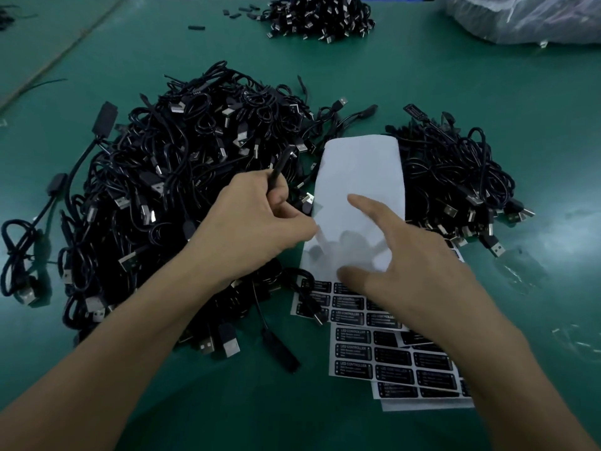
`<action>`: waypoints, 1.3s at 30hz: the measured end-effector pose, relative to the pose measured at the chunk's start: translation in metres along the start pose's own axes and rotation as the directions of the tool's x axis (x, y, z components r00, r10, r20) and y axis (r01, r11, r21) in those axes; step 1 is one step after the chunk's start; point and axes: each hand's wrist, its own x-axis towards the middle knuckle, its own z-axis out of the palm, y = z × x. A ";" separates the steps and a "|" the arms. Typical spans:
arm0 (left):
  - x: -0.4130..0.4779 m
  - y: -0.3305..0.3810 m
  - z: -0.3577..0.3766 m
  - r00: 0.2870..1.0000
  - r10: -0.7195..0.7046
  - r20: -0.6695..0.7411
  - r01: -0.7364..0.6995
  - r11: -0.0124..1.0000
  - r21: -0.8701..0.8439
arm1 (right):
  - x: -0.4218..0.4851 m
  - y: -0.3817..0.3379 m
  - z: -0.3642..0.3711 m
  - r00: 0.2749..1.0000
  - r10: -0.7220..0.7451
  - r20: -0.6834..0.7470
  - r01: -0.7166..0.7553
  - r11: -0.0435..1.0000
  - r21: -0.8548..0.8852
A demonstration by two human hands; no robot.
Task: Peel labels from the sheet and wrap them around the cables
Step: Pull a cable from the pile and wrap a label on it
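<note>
- Cables (182, 190), black and thin with metal USB plugs, are heaped in a large tangled pile on the left of the green table (536, 109); single strands cannot be followed.
- The left hand (253, 222) is closed, its fingers curled round a slim black cable piece (279, 167) that is raised above the pile; the lower end is hidden inside the fist.
- A long white sheet (357, 190), smooth and blank, is laid between the piles, its far end resting on cables.
- The right hand (406, 271) is spread wide with straight fingers over the near end of that sheet, and nothing is gripped; whether the paper is touched cannot be told.
- Overlapping label sheets (393, 359), with glossy black rectangles printed "LED CONTROLLER" on white backing, are partly covered by the right forearm and the blank sheet.
- A smaller cable pile (455, 177) is seen just right of the sheet.
- A crinkled plastic bag (520, 17) is cut off at the top right corner.
</note>
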 end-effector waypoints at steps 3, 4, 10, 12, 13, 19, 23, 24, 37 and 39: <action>0.001 -0.001 0.000 1.000 0.003 -0.007 -0.003 1.000 0.003 | -0.004 0.005 -0.005 0.994 0.071 -0.088 -0.081 0.990 -0.120; 0.001 -0.002 0.000 1.000 0.006 -0.011 -0.006 1.000 0.000 | -0.004 0.006 -0.006 0.985 0.071 -0.156 -0.091 0.988 -0.128; 0.005 -0.008 0.001 0.999 0.020 -0.033 -0.021 0.998 -0.051 | -0.003 -0.012 0.005 0.887 -0.155 -0.435 0.178 0.984 0.013; 0.005 -0.009 0.002 0.999 0.033 -0.032 -0.035 0.998 -0.056 | -0.003 -0.019 0.014 0.886 -0.192 -0.423 0.213 0.977 0.002; 0.005 -0.008 0.003 0.999 0.038 -0.030 -0.040 0.998 -0.058 | -0.003 -0.021 0.018 0.879 -0.200 -0.432 0.218 0.976 -0.009; 0.003 -0.005 0.005 0.999 0.033 -0.004 -0.034 0.997 -0.063 | -0.001 -0.026 0.027 0.887 -0.166 -0.431 0.171 0.985 -0.029; 0.002 -0.005 0.006 0.999 0.028 -0.019 -0.029 0.998 -0.050 | 0.001 -0.027 0.030 0.886 -0.162 -0.435 0.161 0.986 -0.040; 0.003 -0.006 0.006 0.999 0.029 -0.021 -0.030 0.998 -0.051 | 0.002 -0.026 0.031 0.890 -0.161 -0.426 0.162 0.986 -0.034; -0.002 -0.003 0.013 0.996 0.066 0.055 -0.064 0.997 -0.031 | 0.011 -0.014 0.007 0.968 0.178 -0.179 0.074 0.480 0.874; -0.005 -0.004 0.016 0.991 0.109 0.076 -0.107 0.994 -0.036 | 0.011 -0.014 0.005 0.974 0.181 -0.134 0.045 0.426 0.903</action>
